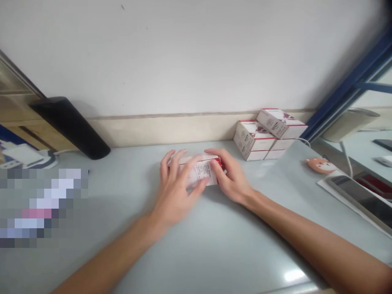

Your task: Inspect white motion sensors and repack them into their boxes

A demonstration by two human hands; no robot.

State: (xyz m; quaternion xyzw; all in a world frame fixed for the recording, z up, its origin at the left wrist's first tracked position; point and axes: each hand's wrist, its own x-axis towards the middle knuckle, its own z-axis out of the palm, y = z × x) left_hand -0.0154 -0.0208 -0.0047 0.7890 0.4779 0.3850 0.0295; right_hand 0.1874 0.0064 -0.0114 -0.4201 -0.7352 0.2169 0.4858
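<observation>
So the small box (202,171) is roughly mid-desk, out toward the wall (196,61), between this person's two hands. It's white with some red at the right end, and the front has rows of tiny dark print I honestly can't read, partly because the left hand (176,194) is in the way. That hand is fanned out over the left end, fingers spread and kinda blurry, so can't tell if it's actually gripping. The right hand (231,177) has the other end pinched, thumb on the front and index finger across the top. Further back on the right there's a stack of boxes (255,145) with similar colours, the top one sitting crooked; dark marks and small lettering on those, also too small to make out. Near the stack, on the bluish-grey desk (196,249), there's an orange animal-face thing (320,165), then a dark phone-like slab (364,200). Far left, a black column (73,128) leans by the wall, and a pixelated patch (39,208) hides whatever's below it.
</observation>
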